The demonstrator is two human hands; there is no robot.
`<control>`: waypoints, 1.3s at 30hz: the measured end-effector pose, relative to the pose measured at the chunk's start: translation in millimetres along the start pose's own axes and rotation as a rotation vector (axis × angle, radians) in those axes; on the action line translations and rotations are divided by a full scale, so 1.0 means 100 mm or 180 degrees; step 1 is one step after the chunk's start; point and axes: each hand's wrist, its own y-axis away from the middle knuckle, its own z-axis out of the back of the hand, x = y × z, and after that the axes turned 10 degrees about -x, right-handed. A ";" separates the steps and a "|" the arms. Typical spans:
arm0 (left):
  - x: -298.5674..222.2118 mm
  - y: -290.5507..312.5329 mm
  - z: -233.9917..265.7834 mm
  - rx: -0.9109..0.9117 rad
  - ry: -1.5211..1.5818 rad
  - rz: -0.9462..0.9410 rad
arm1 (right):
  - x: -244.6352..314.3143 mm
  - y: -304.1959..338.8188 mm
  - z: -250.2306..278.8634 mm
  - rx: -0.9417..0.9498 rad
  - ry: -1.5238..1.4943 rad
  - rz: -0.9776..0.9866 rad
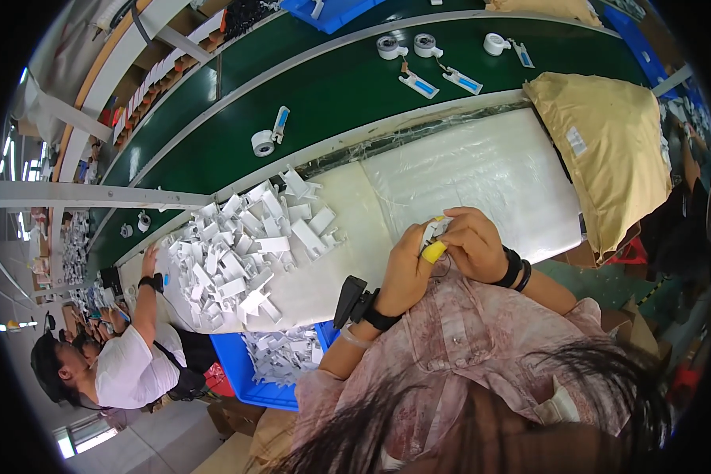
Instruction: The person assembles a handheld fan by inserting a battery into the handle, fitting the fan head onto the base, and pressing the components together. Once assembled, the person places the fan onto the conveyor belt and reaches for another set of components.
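Close in front of my body, my left hand (pixel 408 262) and my right hand (pixel 475 243) meet with bent fingers. Between their fingertips shows a small white plastic part (pixel 432 231), mostly covered by the fingers. Something yellow (pixel 434 251) sits just below it at the fingertips; whether it is a finger cover or a separate piece I cannot tell. To the left of my hands, a big heap of white plastic clips (pixel 231 254) lies on the pale tabletop (pixel 466 170). A blue bin (pixel 249 389) below the table edge holds more such white pieces.
Beyond the table runs a green conveyor belt (pixel 324 87) carrying several round white units with blue-striped tags, one being a white unit (pixel 262 143) at left. A brown paper sack (pixel 616 158) stands at the right. A co-worker in a white shirt (pixel 138 367) reaches toward the heap's far left.
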 end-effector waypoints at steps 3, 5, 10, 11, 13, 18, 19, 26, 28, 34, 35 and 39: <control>-0.02 0.00 0.02 -0.0030 -0.0231 -0.0163 | 0.00 0.00 -0.04 -0.0049 0.0012 -0.0009; -0.05 -0.04 0.03 -0.0056 -0.0391 -0.0241 | -0.02 0.00 -0.07 -0.0128 0.0041 0.0013; 0.09 -0.27 0.23 0.0346 -0.0265 0.0084 | -0.16 0.03 -0.15 -0.0023 0.0075 -0.0414; 0.16 -0.34 0.30 0.0634 0.0010 0.0551 | -0.22 -0.01 -0.16 -0.0032 0.0059 -0.0372; 0.34 -0.50 0.41 0.0433 0.0238 0.0423 | -0.33 -0.12 -0.15 0.0437 -0.0066 -0.0646; 0.51 -1.21 0.87 0.0344 0.0338 0.0505 | -1.13 -0.18 -0.17 0.0564 0.0269 -0.1188; 0.56 -1.37 0.99 0.0265 0.0209 0.0480 | -1.32 -0.23 -0.20 0.0520 0.0440 -0.1322; 0.93 -2.73 1.59 -0.0268 -0.0117 0.0360 | -2.82 -0.90 -0.47 0.0746 0.1602 -0.0569; 1.39 -2.98 1.96 -0.1021 -0.1133 -0.0469 | -3.16 -1.14 -0.78 0.0913 0.1977 -0.0142; 1.19 -3.05 1.93 -0.2628 -0.2507 -0.1181 | -3.99 -1.40 -1.05 0.1216 0.2272 0.0745; 1.21 -2.93 1.88 -0.2417 -0.2388 -0.1403 | -4.08 -1.41 -1.08 0.1489 0.2276 0.0921; 1.31 -2.41 1.64 -0.1579 -0.1504 -0.1257 | -4.01 -1.57 -1.13 0.1396 0.1962 0.0969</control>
